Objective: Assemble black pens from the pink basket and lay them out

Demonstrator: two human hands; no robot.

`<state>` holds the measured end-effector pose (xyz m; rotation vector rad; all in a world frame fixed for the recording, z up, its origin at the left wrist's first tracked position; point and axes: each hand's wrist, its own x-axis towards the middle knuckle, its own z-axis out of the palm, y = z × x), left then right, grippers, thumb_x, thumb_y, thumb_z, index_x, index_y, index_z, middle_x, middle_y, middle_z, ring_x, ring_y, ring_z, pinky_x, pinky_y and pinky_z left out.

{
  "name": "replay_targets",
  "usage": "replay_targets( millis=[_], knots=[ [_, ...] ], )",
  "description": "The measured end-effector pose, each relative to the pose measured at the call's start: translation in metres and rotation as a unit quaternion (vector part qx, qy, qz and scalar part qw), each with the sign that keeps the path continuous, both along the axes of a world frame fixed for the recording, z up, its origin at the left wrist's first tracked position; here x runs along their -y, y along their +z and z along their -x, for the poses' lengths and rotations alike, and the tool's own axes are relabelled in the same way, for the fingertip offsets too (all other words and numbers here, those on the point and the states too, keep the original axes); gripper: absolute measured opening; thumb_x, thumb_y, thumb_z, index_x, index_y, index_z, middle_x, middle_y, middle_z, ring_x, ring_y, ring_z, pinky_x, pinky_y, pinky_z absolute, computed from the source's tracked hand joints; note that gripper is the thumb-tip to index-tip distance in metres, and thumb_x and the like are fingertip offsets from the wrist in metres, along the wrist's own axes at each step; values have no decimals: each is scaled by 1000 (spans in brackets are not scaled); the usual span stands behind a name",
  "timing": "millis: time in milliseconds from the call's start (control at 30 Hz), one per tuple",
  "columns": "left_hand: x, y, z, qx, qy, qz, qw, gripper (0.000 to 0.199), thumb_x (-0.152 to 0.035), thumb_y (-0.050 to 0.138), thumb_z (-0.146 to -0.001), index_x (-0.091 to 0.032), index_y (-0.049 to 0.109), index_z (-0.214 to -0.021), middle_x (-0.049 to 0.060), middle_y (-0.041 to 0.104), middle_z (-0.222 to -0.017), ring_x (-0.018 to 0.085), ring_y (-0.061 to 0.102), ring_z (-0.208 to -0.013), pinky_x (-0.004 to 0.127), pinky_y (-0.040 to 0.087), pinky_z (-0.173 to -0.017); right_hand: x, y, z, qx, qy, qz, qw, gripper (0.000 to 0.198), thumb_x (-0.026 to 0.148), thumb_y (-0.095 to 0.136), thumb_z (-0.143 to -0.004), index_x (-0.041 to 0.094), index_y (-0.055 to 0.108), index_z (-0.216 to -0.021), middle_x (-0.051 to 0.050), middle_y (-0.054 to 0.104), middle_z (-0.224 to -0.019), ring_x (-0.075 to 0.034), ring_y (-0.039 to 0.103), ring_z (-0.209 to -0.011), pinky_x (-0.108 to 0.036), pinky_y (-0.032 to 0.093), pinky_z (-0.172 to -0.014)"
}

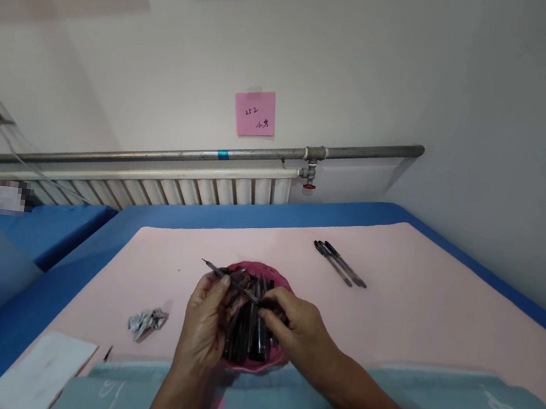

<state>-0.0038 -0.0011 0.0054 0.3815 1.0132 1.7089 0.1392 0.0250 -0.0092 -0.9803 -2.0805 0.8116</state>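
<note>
Above a pink basket (278, 363) full of black pen parts (252, 328), my left hand (204, 319) pinches a thin pen (215, 268) whose bare tip points up and to the left. My right hand (291, 319) is closed around the pen's other end, its fingertips over the basket. Whether a cap sits in those right fingers is hidden. Several capped pens (342, 265) lie side by side on the pink sheet, right of the basket and apart from both hands.
A crumpled paper ball (146, 323) lies left of the basket. Nearer me are a white paper sheet (41, 372) and a small dark stick (108, 353). A grey-green cloth (448, 398) covers the near edge. Behind the table run a radiator (195, 190) and a pipe (369, 154).
</note>
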Motion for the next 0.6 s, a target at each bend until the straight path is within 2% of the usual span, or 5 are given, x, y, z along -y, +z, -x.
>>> replay_targets(
  millis=[100, 300, 400, 533, 600],
  knots=[
    [1, 1, -1, -10, -8, -3, 1000, 16, -16, 64, -70, -18, 54, -83, 3, 69, -79, 13, 66, -70, 23, 53, -63, 0, 0, -1, 14, 10, -20, 1000, 9, 17, 46, -81, 21, 53, -86, 0, 62, -77, -13, 58, -70, -24, 43, -62],
    [2, 1, -1, -18, -28, -8, 999, 21, -20, 67, -68, -17, 54, -84, 2, 69, -77, 13, 65, -69, 22, 52, -63, 1, 3, -3, -2, 21, 2, 1000, 8, 16, 48, -79, 21, 53, -83, 1, 60, -74, -12, 56, -65, -23, 42, -60],
    [2, 0, -1, -21, -29, -10, 999, 22, -21, 68, -67, -17, 54, -84, 1, 68, -76, 12, 65, -66, 21, 51, -61, 1, 2, -1, -36, 23, 51, 998, 7, 16, 48, -78, 21, 51, -80, 3, 58, -68, -11, 54, -58, -22, 42, -54],
    [0, -3, 1, -12, -27, -11, 999, 22, -20, 68, -66, -17, 54, -83, 2, 69, -77, 13, 65, -68, 22, 51, -61, 2, 2, 3, -120, 47, 179, 975, 6, 19, 41, -82, 22, 45, -85, 5, 54, -59, -10, 49, -45, -21, 41, -44],
    [0, -4, 2, -5, -21, -9, 1000, 22, -18, 68, -66, -17, 55, -83, 2, 69, -78, 13, 66, -70, 23, 52, -64, 2, 3, 4, -110, 45, 177, 977, 8, 20, 45, -80, 22, 45, -88, 4, 56, -64, -11, 52, -50, -22, 42, -47]
  ],
)
